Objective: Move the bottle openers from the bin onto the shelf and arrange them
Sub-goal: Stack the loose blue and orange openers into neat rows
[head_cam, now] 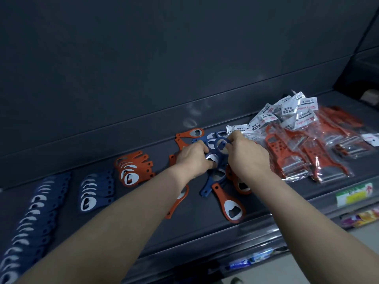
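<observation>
Blue openers [217, 142] sit bunched between my two hands, at the middle of a loose heap [229, 203] of blue and orange ones lying every which way on the dark grey shelf [194, 238]. Both my bare forearms reach forward and slightly inward, so the hands meet over that heap. My left hand [194, 157] lies knuckles up with its fingers curled down over the bunch. My right hand [249, 154] is also palm down, and its thumb and fingertips pinch the ring end of the topmost blue one, raised a little off the pile.

To the left, sorted openers lie overlapped in sets: an orange stack [133, 170], then a short blue stack [96, 190], then a long blue row [34, 214] running toward the near edge.

On the right, just beside my right hand, is a pile of clear packets [307, 152] holding orange tools. Their white header cards [288, 109] carry black Chinese characters, 精品系列 among them, and red lettering that begins "Magical Pe". A green and yellow price tag [351, 194] sits on the shelf's front edge; I cannot read its print.
</observation>
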A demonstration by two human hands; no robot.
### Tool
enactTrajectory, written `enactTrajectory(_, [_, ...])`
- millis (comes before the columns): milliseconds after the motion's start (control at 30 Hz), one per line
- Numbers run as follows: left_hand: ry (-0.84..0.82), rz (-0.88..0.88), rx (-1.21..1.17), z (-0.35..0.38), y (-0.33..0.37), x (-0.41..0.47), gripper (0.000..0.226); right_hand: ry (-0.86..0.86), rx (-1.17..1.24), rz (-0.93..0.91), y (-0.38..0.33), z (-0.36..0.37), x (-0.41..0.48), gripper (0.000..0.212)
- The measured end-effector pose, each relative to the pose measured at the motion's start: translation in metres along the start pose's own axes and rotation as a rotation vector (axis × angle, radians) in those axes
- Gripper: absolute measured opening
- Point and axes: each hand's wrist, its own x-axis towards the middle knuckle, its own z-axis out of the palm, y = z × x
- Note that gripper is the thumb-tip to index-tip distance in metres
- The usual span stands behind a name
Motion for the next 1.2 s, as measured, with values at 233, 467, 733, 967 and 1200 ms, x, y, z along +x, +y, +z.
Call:
enactTrajectory(233, [0.089, -0.098, -0.429, -0.040, -0.056, -0.016, 0.018, -0.187, 0.136, -0.192, -0.035, 0.005, 0.008, 0.019])
enactTrajectory(467, [0.069, -0.103, -0.418, -0.094, -0.169, -0.114, 0.019, -0.406, 0.148, -0.582, -0.139, 0.041, -0.036, 0.005])
enactTrajectory(733, [0.109, -0.147, -0.155, -0.128, -0.266, -0.161, 0.030, -0.556, 0.057, -0.625, -0.207, 0.082, -0.078, 0.018])
enactTrajectory(967, [0.133, -0.033, -0.071, -0.127, -0.277, -0.149, 0.042, -0.521, -0.023, -0.609, -0.235, 0.102, -0.097, 0.023])
enactTrajectory(1200, [0.321, -0.005, -0.070, -0.131, -0.295, -0.144, 0.031, -0.388, -0.009, -0.513, -0.260, 0.124, -0.104, 0.025])
